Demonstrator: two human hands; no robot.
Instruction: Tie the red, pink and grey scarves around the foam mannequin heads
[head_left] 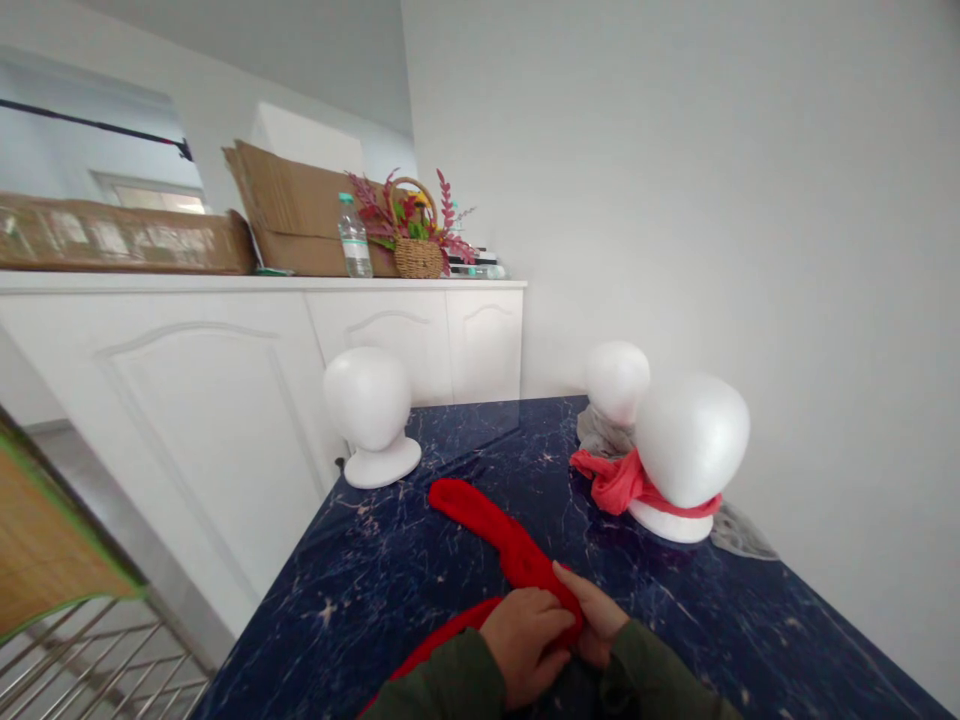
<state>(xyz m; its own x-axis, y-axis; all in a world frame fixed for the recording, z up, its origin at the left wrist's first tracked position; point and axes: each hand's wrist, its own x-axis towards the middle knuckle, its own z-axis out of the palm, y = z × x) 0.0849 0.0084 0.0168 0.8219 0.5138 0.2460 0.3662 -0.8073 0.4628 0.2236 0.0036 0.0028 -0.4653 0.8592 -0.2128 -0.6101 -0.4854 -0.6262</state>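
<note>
A long bright red scarf (476, 510) lies across the dark blue marbled table (360, 600), one end stretching away from me and another strip running toward the near left edge. My left hand (527, 640) has its fingers closed round the scarf's folded middle. Right beside it, my right hand (592, 612) grips the same fold from the other side, thumb on top. On the right stands a white foam head (694, 440) with a coral-red scarf (619, 482) wrapped round its neck. Behind it is another white head (617, 380) with a grey scarf (600, 432) at its base.
A bare white head (369, 400) on a round base stands at the table's far left corner. White cabinets (210, 400) behind carry cardboard boxes (300, 210), a water bottle (354, 240) and a flower basket (418, 256). A metal rack (112, 660) is at lower left.
</note>
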